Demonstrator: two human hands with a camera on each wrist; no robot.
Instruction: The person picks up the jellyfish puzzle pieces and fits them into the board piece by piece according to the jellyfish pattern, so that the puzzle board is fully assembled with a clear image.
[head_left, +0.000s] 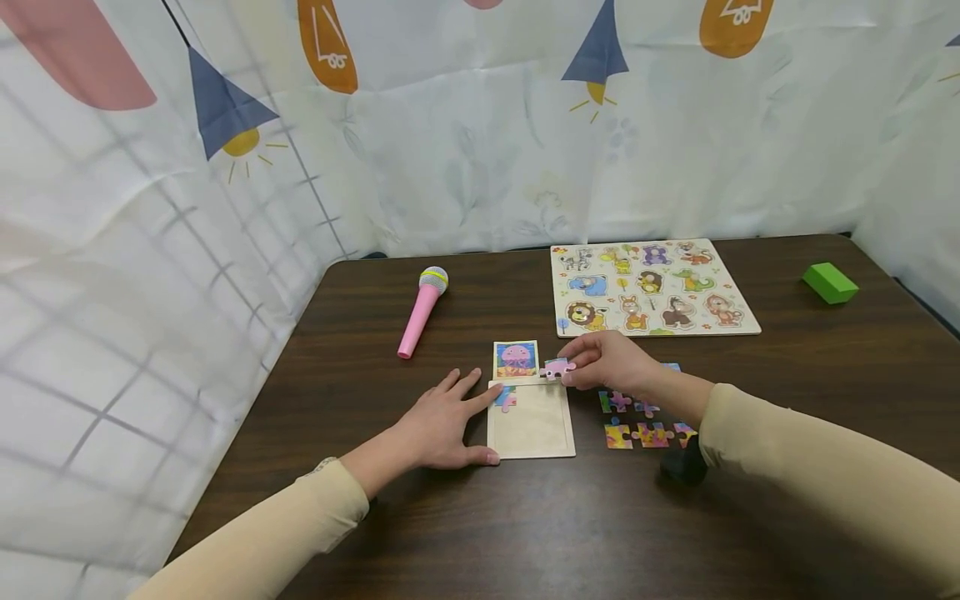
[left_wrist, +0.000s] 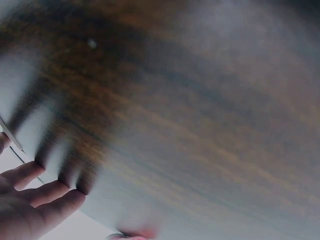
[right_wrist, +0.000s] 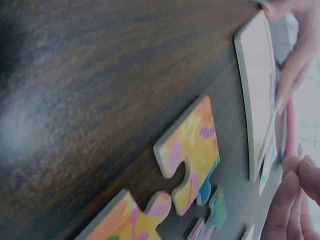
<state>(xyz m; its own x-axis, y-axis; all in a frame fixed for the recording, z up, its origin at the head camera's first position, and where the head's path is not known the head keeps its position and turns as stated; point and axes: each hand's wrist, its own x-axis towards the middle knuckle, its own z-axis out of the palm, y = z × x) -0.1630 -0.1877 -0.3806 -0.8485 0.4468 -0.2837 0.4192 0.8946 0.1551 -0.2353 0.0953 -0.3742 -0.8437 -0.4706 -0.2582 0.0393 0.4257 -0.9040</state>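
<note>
My right hand (head_left: 611,362) pinches a pink and blue jigsaw piece (head_left: 557,367) just above the right edge of a pale wooden puzzle tray (head_left: 532,429). One piece (head_left: 506,398) lies in the tray's upper left corner. My left hand (head_left: 442,421) rests at the tray's left side, fingers spread, index fingertip at that corner piece and thumb at the lower left edge. A picture card with a pink jellyfish (head_left: 515,360) lies against the tray's far edge. In the right wrist view, a yellow and orange piece (right_wrist: 195,145) lies on the table near the tray (right_wrist: 255,90).
Several loose pieces (head_left: 651,435) lie right of the tray, partly under my right forearm. Behind is an animal puzzle board (head_left: 652,287). A pink toy microphone (head_left: 422,312) lies at the back left, a green block (head_left: 830,283) at the far right of the brown table (head_left: 360,333).
</note>
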